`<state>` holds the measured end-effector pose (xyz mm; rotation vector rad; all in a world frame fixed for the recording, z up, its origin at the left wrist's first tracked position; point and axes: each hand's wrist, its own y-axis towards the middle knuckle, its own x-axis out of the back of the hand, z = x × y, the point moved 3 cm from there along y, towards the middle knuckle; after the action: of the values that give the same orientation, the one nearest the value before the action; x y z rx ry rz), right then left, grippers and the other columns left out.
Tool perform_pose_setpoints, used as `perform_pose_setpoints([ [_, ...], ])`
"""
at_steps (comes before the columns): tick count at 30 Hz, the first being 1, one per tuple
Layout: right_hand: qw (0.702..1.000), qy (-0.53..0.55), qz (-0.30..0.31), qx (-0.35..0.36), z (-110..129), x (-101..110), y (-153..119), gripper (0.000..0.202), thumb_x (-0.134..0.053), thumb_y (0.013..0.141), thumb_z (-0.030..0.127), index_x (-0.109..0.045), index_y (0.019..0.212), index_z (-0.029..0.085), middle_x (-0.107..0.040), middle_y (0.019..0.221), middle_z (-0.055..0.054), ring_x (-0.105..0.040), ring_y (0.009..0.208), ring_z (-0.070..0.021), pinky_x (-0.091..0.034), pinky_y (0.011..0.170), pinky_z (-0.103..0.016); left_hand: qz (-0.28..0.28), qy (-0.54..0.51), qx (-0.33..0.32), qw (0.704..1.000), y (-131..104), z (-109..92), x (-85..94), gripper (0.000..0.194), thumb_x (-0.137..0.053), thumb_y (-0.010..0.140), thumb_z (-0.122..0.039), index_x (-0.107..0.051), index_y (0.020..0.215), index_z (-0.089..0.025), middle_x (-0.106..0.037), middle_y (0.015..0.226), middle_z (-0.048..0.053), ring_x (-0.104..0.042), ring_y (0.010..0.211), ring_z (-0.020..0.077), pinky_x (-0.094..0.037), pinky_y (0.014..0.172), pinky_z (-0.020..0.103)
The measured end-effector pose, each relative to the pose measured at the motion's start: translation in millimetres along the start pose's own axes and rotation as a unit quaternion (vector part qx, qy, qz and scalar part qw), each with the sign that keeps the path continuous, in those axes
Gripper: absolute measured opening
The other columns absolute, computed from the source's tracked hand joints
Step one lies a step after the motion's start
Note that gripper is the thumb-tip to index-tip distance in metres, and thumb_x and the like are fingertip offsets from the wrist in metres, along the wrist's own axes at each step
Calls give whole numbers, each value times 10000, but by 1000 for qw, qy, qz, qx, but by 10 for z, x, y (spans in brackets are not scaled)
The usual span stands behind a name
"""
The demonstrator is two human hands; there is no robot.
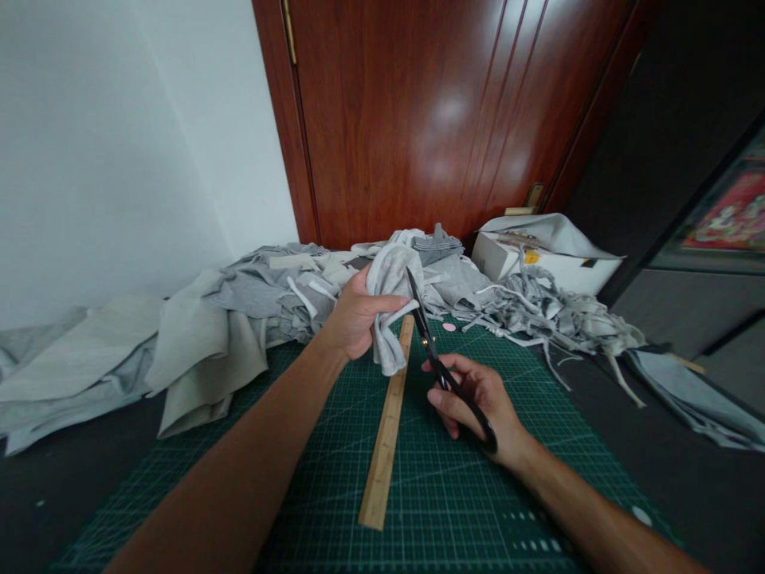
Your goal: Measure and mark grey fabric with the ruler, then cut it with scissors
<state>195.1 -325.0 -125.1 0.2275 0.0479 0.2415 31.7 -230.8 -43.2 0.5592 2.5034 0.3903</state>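
My left hand (358, 315) pinches a folded piece of light grey fabric (391, 275), lifted above the cutting mat. A narrow edge of the fabric sticks out past my thumb toward the blades. In my right hand (472, 399) is a pair of black scissors (439, 367), my fingers in the handles and the tips pointing up and away. The blades look nearly closed and lie close beside the fabric; whether they touch it I cannot tell. Below both hands a wooden ruler (386, 446) lies lengthwise on the green cutting mat (323, 478).
Heaped grey and cream fabric pieces (256, 279) run along the back and left. At the right lie tangled fabric strips (550, 311) in front of a white box (562, 267). A small pink disc (449, 327) rests on the mat. A wooden door (406, 119) stands behind.
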Motion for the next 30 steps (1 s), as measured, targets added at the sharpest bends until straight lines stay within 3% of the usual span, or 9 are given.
perform_pose_setpoints([
  [9, 1000, -12, 0, 2, 6, 9, -24, 436, -860, 780, 444, -647, 1045, 172, -529, 556, 95, -433, 373, -65, -357, 355, -188, 19, -4, 12, 1000, -14, 5, 4, 571, -833, 599, 6, -692, 1123, -171, -753, 965, 34, -719, 793, 176, -582, 745, 298],
  [14, 1000, -13, -1, 6, -2, 11, -23, 447, -855, 785, 441, -644, 1068, 167, -518, 555, 98, -426, 372, -63, -348, 357, -187, 21, -18, 10, 1000, 18, -5, -3, 360, -817, 706, -113, -718, 1049, -161, -762, 924, 42, -724, 780, 186, -574, 752, 306],
  [17, 1000, -11, 1, 8, -11, 8, -18, 439, -851, 793, 437, -642, 1067, 165, -512, 546, 101, -422, 372, -60, -347, 359, -183, 7, -15, 6, 1000, 47, -10, 14, 263, -798, 752, -157, -718, 1003, -148, -769, 910, 57, -742, 816, 217, -588, 795, 343],
  [23, 1000, -10, 4, 4, -32, -2, -15, 456, -860, 781, 429, -639, 1076, 159, -518, 556, 103, -412, 370, -53, -354, 355, -177, -27, 4, -26, 999, 82, 17, 76, 164, -780, 798, -175, -709, 943, -142, -749, 834, 27, -722, 756, 177, -592, 786, 313],
  [30, 1000, -1, -2, 14, -40, 9, -13, 431, -855, 792, 423, -639, 1057, 162, -510, 546, 106, -417, 371, -52, -350, 353, -168, -49, 16, -61, 997, 93, 57, 78, 164, -804, 838, -258, -701, 937, -178, -737, 825, 5, -727, 839, 186, -584, 776, 286],
])
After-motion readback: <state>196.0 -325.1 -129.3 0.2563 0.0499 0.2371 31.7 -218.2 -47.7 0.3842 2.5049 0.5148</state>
